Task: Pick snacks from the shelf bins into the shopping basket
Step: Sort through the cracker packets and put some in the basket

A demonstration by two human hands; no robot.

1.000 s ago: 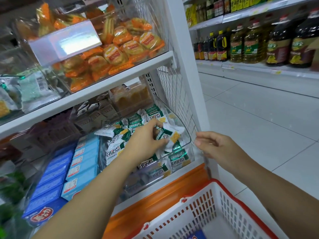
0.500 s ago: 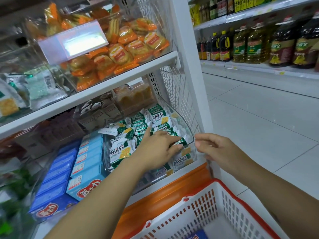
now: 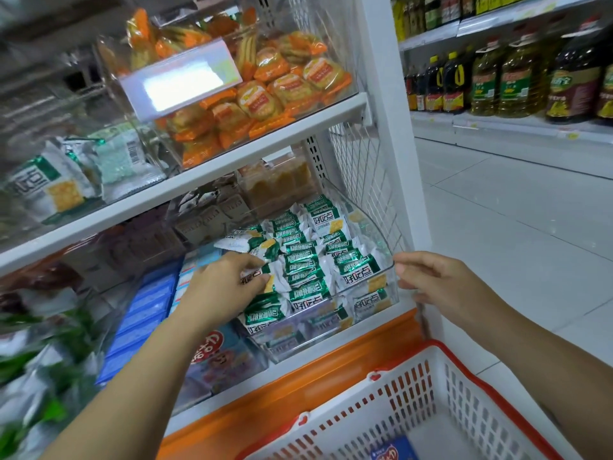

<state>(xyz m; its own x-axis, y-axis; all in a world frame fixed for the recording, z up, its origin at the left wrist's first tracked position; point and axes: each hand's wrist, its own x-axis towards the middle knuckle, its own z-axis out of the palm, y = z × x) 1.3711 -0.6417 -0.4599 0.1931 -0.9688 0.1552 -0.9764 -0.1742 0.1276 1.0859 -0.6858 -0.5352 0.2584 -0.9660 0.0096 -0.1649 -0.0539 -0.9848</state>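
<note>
Currently: white shelf unit (image 3: 232,161) fills the left and centre of the view, with the aisle floor to its right. Far shelf across the aisle carries oil bottles (image 3: 517,81).

Shopping basket (image 3: 464,363), white mesh walls with a red rim, sits at lower right, below the shelf edge. One blue packet (image 3: 393,451) lies on its bottom.

Upper shelf: a clear container of orange-wrapped snacks (image 3: 265,97). Lower shelf: clear bin (image 3: 371,224) at the right end, against the wire side panel. Blue boxes (image 3: 146,307) are stacked just left of it.

Bin contents: green-and-white snack packets (image 3: 305,260), piled close to the rim, none in the basket.

Left hand (image 3: 219,287) is inside the bin at its left side, palm down, fingers curled. Thumb and fingertips pinch one green-and-white packet (image 3: 265,280), which touches the pile around it.

Right hand (image 3: 441,287) is at the bin's front right corner, above the basket. Fingers loosely bent, tips against the clear wall. Cannot tell whether they pinch the wall or only touch it.
</note>
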